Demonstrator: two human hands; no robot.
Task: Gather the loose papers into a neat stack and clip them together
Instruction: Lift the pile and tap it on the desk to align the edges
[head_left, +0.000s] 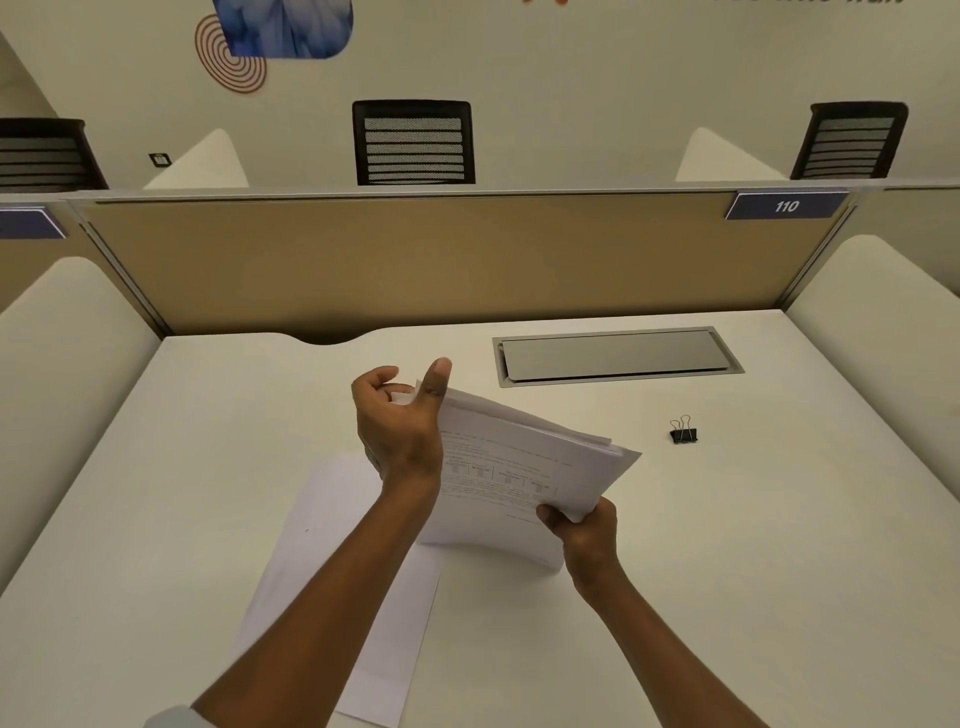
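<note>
A sheaf of white printed papers (511, 467) is held tilted above the middle of the white desk (727, 545). My right hand (584, 530) pinches its near right corner. My left hand (400, 421) grips its far left edge, thumb up over the top sheet. One more white sheet (322, 561) lies flat on the desk under my left forearm, partly hidden by it. A small black binder clip (683, 432) rests on the desk to the right, well apart from both hands.
A grey metal cable-box lid (613, 356) is set into the desk behind the papers. A tan partition (441, 260) closes the back, and padded white dividers (62, 364) flank both sides. Black chairs stand beyond the partition.
</note>
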